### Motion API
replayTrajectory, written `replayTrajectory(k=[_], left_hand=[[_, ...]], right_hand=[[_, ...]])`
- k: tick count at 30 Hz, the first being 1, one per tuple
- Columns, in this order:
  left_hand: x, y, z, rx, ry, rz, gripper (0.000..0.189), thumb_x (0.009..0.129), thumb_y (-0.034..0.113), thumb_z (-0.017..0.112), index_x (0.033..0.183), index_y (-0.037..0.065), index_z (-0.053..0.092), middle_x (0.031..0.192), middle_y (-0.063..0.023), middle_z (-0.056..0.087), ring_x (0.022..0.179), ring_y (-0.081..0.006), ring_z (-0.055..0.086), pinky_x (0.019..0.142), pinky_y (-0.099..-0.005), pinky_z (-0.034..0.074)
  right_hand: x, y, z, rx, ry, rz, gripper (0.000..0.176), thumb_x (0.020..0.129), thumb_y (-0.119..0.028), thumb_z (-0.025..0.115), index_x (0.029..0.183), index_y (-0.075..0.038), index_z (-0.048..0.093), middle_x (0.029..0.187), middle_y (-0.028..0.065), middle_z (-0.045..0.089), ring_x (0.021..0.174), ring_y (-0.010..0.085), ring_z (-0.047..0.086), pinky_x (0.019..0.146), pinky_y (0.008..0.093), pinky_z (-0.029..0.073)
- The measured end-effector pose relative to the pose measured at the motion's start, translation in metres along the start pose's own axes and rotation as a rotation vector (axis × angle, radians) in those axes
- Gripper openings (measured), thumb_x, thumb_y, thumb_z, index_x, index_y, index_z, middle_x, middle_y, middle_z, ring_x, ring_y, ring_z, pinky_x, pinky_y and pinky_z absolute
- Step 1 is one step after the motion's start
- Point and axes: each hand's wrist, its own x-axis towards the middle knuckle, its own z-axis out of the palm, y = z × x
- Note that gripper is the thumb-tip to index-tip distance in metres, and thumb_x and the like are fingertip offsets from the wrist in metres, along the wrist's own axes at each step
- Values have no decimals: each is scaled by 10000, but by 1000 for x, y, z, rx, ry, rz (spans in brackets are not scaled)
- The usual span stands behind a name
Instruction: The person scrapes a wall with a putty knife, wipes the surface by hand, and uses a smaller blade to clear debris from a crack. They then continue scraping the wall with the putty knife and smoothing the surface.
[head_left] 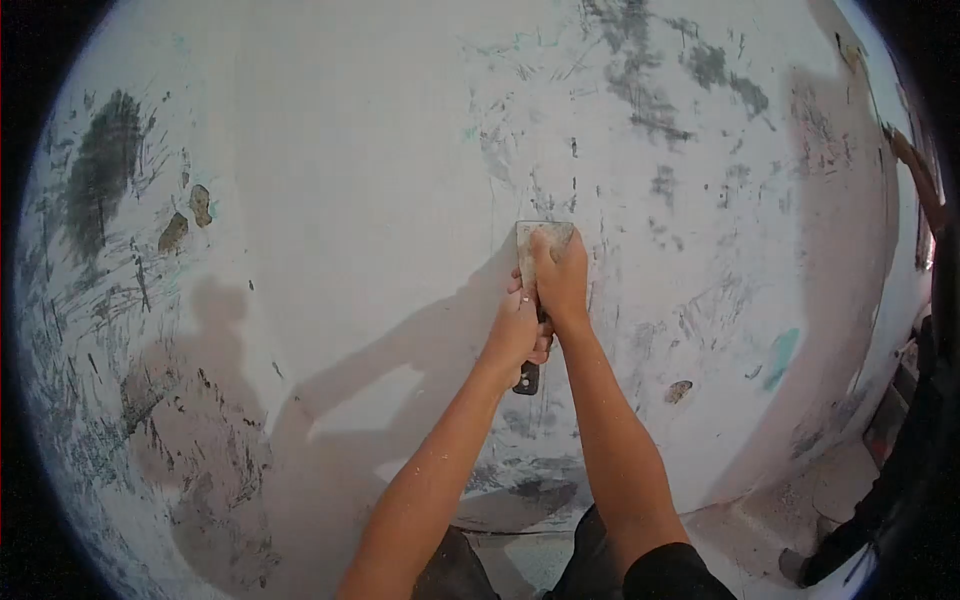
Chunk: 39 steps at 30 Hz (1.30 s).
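Your left hand (514, 328) was clamped round the scraper handle (526, 380), your right hand (567, 285) round its blade (526, 234), likely to steady it against the wall (350, 150).

"What is held at the wall (340, 130)?"
"A scraper (525, 254), its broad blade (526, 232) smeared with pale residue and pointed up the wall. Its dark handle (526, 380) is wrapped by the left hand (515, 328); the blade is pressed by the right hand (564, 280)."
"And the wall?"
"Pale, marked by grey scuffs (640, 80) and scratches above the scraper."
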Motion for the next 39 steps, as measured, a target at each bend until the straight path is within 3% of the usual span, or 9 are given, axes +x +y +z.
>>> replayTrajectory(k=[2,4,11,15,19,21,24,25,39], left_hand=[[-2,-2,-6,52,-11,13,219,1049,393,363,1075,191,442,598,38,402,405,-57,326,351,-219,249],[-20,-9,-5,53,-8,-23,247,1045,421,376,1069,183,438,599,34,409,408,-63,341,349,-225,254],[-59,-109,-31,12,-84,-193,455,1035,480,396,851,83,523,610,-8,458,462,-121,440,460,-286,398],[-73,-238,-74,282,69,5,489,1018,456,471,980,-8,619,707,-45,543,636,-133,510,620,-334,453],[-136,-284,-89,461,99,-181,500,998,439,520,1027,-42,655,701,-30,546,669,-104,482,624,-352,421],[-148,-353,-110,439,164,-278,480,956,453,595,974,-16,695,675,-9,522,634,-79,437,570,-320,358],[-143,-310,-96,432,35,-374,440,953,421,625,959,-16,673,711,2,543,655,-93,448,593,-292,380],[-145,-319,-97,300,32,-199,404,935,389,663,1018,-5,693,726,6,555,638,-79,419,577,-274,362],[-159,-278,-87,62,214,-204,388,932,324,670,1100,-26,665,958,-26,685,845,-97,609,746,-251,465]], right_hand=[[0,15,-4,2,9,0,194,972,-156,552,999,27,493,766,130,608,499,171,607,427,292,494],[1,59,-23,-431,71,-331,221,972,-166,545,1071,20,477,862,157,609,623,190,653,528,310,526],[-127,47,-74,-138,-100,282,314,980,-214,575,1168,18,477,1005,124,633,853,215,665,744,349,549],[-228,94,-130,-272,-290,476,564,973,-325,600,1360,33,398,1238,184,572,1090,242,604,905,365,499],[-315,143,-183,-286,-385,766,681,967,-408,597,1431,15,334,1305,180,540,1094,240,585,857,369,513],[-336,150,-195,-571,-1068,982,668,950,-477,599,1404,-21,422,1238,158,595,1060,251,594,863,389,493],[-324,127,-176,-534,-1252,912,608,933,-545,589,1282,-48,575,1170,134,649,1053,263,607,870,406,480],[-340,164,-194,-552,-1286,900,537,941,-552,570,1133,-61,672,1078,122,693,1007,260,629,847,408,479],[-315,132,-188,-681,-1270,812,439,974,-423,567,1113,-16,652,912,150,689,830,272,638,740,395,495]])
